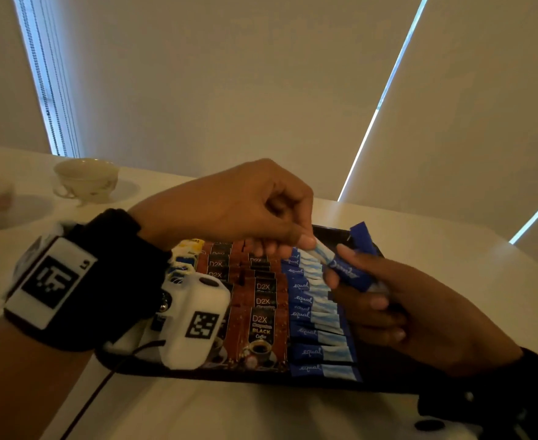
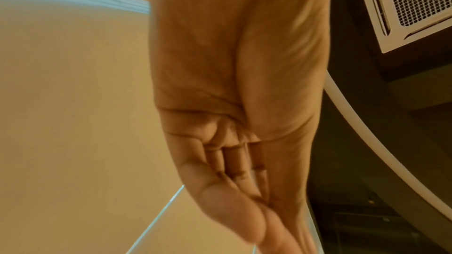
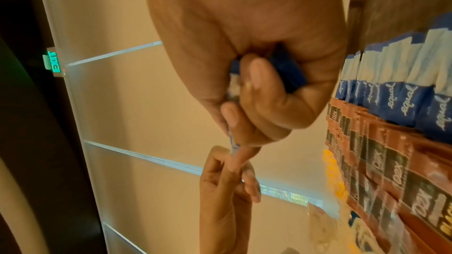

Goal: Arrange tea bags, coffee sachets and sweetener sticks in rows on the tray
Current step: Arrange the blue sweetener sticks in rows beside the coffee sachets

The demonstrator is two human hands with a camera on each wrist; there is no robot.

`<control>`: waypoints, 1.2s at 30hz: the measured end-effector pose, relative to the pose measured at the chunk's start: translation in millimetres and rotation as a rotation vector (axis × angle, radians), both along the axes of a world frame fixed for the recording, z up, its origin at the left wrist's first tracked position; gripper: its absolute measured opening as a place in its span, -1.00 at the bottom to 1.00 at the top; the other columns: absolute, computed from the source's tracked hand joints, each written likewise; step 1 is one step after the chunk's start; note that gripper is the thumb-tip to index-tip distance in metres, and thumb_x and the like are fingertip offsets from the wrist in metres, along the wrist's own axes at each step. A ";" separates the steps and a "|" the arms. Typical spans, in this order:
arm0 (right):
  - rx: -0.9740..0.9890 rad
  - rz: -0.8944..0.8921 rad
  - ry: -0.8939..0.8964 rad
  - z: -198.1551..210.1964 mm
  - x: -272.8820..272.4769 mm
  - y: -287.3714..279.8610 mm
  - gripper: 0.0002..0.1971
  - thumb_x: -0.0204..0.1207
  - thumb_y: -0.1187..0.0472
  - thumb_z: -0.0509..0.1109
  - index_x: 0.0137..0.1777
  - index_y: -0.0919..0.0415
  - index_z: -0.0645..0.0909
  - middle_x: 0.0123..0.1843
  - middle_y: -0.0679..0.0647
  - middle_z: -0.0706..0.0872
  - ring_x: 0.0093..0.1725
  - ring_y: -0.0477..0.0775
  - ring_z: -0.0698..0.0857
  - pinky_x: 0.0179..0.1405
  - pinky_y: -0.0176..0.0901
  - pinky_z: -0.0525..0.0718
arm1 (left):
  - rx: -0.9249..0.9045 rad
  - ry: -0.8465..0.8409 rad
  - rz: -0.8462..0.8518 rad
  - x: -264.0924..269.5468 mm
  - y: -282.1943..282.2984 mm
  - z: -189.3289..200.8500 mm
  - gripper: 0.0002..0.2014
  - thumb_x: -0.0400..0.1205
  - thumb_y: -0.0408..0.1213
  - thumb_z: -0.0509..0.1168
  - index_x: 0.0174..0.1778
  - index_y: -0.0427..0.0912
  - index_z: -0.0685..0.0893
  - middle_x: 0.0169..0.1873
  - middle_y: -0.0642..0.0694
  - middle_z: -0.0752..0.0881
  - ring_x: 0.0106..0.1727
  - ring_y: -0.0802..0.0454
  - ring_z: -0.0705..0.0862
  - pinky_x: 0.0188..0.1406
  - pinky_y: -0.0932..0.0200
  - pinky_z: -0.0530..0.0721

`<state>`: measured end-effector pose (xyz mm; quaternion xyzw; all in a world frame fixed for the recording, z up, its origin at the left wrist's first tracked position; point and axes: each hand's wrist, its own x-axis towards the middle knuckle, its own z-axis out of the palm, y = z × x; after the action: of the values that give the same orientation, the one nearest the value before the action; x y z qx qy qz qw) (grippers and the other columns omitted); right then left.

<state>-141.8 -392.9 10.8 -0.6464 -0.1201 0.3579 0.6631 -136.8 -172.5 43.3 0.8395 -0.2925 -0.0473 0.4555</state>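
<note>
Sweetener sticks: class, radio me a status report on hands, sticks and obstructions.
Right hand grips spare sweetener sticks. Left hand pinches one stick's pale end. Tray rows mostly filled. Nothing obstructing.

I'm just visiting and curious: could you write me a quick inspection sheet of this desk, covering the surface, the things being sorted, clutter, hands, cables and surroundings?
Surface: pale table bearing a black tray.
Job's things: equal sweetener sticks in an overlapping row, D2X coffee sachets in rows beside them, yellow tea bags at the tray's left, partly hidden.
Clutter: two teacups at far left.
Hands: left hand pinches the pale end of one stick; right hand grips a bundle of sticks.
Cables: a black cable runs down from the left wrist camera.
Surroundings: closed blinds; exit sign.
</note>
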 end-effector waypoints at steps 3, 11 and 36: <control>-0.088 -0.135 -0.080 7.6 -5.6 -2.6 -0.63 0.44 -0.14 0.29 -0.39 0.14 0.61 -0.55 -0.02 0.23 -0.62 -0.14 0.10 -0.73 -0.36 0.12 | 0.067 0.010 -0.012 1.1 3.8 -0.2 -0.80 0.43 -0.13 0.41 -0.19 -0.19 0.70 -0.36 -0.05 0.79 -0.36 0.14 0.73 -0.37 0.21 0.71; -0.556 -0.341 -0.665 6.1 -2.3 18.1 -0.45 0.54 -0.12 0.18 -0.59 0.22 0.37 -0.83 -0.06 0.36 -0.81 -0.18 0.33 -0.73 -0.55 0.28 | 0.203 -0.158 0.108 -1.0 -27.7 -17.4 -0.69 0.32 0.13 0.44 -0.18 0.00 0.76 -0.50 -0.01 0.57 -0.48 0.23 0.48 -0.44 0.37 0.41; -0.457 -0.391 -0.515 -9.7 -16.6 -21.2 -0.56 0.19 -0.15 0.25 -0.18 0.24 0.60 -0.73 -0.14 0.51 -0.73 -0.26 0.45 -0.72 -0.53 0.35 | -0.029 0.132 0.087 -2.8 -35.1 -18.9 -0.87 0.46 -0.30 0.42 -0.18 -0.29 0.72 -0.37 -0.15 0.81 -0.41 0.05 0.77 -0.37 0.28 0.74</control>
<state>-158.3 -414.1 1.1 -0.8565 -0.0744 0.0688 0.5061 -139.6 -207.6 24.3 0.8397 -0.2259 -0.0785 0.4876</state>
